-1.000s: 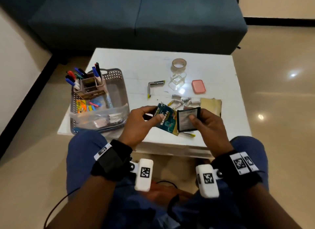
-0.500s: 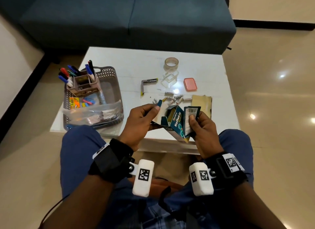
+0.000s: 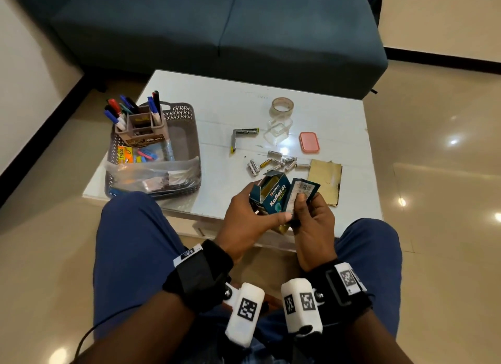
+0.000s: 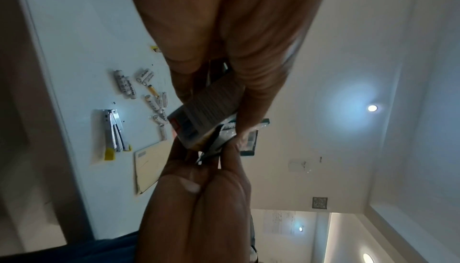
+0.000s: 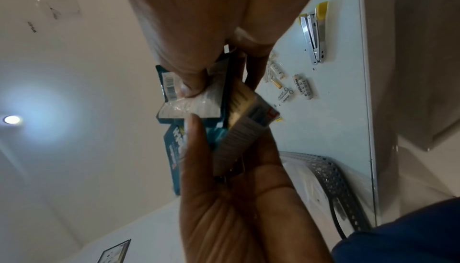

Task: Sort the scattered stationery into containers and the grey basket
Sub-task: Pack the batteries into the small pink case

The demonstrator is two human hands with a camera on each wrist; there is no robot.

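Left hand point(image 3: 245, 214) grips a small teal cardboard box point(image 3: 271, 198), thumb across its printed front, fingers curled behind; top flap open. Right hand point(image 3: 311, 222) pinches a flat, glossy dark sachet point(image 3: 301, 193) with barcode, thumb on its face, edge touching the box's right side. Both hands held close together, above the near edge of the white table point(image 3: 217, 114), wrists angled inward.

Just beyond the hands: loose white cylindrical batteries point(image 3: 276, 163), a tan paper piece point(image 3: 325, 179) to their right. Farther: metal stapler point(image 3: 241, 136), clear tape roll point(image 3: 282, 107), pink lid point(image 3: 309, 142). Well left of the left hand: perforated grey basket point(image 3: 187, 114) holding pens point(image 3: 119, 111) in a holder.
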